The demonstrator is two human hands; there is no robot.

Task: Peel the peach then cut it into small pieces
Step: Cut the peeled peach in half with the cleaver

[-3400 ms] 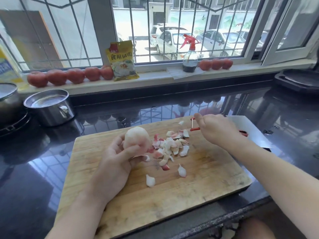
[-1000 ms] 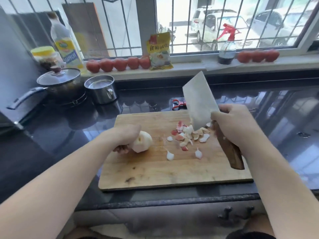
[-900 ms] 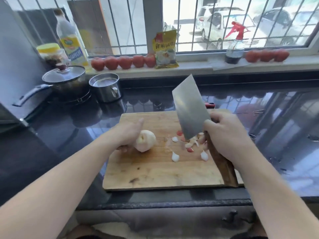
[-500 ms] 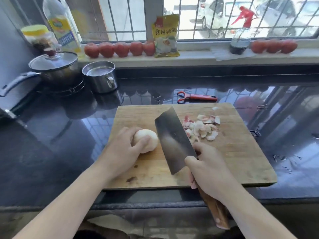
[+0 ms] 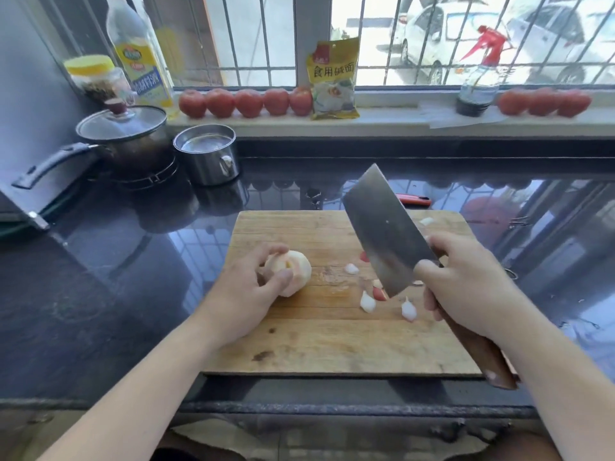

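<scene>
From my feed, the cleaver (image 5: pixel 386 227) blade covers most of the peel scraps (image 5: pixel 367 302) on the board (image 5: pixel 316 344) and all but the red handle end of the peeler (image 5: pixel 414 200) behind it, and my right hand (image 5: pixel 466 287) wraps the middle of the wooden handle so I only see its butt. My left hand (image 5: pixel 246 294) hides the near left side of the peach (image 5: pixel 294 271), so I cannot tell whether it is cut yet. The oil bottle (image 5: pixel 139 51) top and the spray bottle (image 5: pixel 479 84) nozzle run off the upper edge, and the small print on the yellow packet (image 5: pixel 334 78) is too blurred to read.
</scene>
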